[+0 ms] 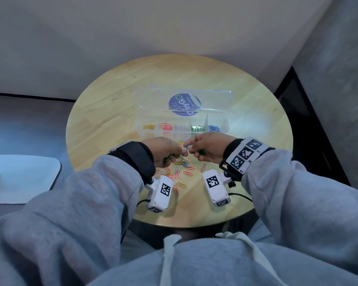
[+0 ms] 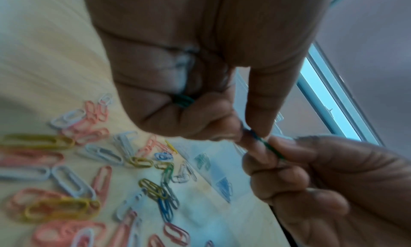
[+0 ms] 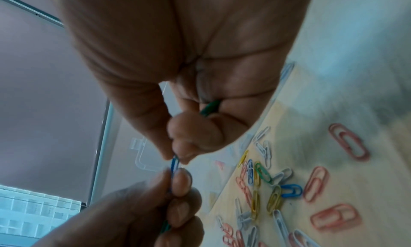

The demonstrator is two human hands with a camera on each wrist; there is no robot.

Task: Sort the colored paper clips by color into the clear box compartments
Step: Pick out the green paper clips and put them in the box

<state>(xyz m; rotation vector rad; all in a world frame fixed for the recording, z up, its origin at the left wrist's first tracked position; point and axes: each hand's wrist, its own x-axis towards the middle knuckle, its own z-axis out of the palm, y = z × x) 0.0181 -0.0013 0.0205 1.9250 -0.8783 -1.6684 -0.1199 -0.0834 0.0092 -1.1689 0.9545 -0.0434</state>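
Note:
My left hand (image 1: 184,151) and right hand (image 1: 191,150) meet above the loose pile of colored paper clips (image 1: 180,170), each pinching one end of a blue paper clip (image 3: 175,163) between thumb and forefinger. Green clips (image 2: 182,100) sit tucked under the left hand's curled fingers, and another green clip (image 3: 210,108) in the right palm. Just beyond the hands, the clear box (image 1: 225,120) stands open, lid folded back. Its compartments hold, left to right, yellow (image 1: 149,126), red (image 1: 166,126), white (image 1: 180,127), green (image 1: 197,128) and blue clips (image 1: 214,128).
Everything lies on a round wooden table (image 1: 112,120). White wrist cameras (image 1: 161,190) (image 1: 216,187) hang under both forearms over the table's near part, with cables trailing. A white flat object (image 1: 21,178) sits off the table at the left.

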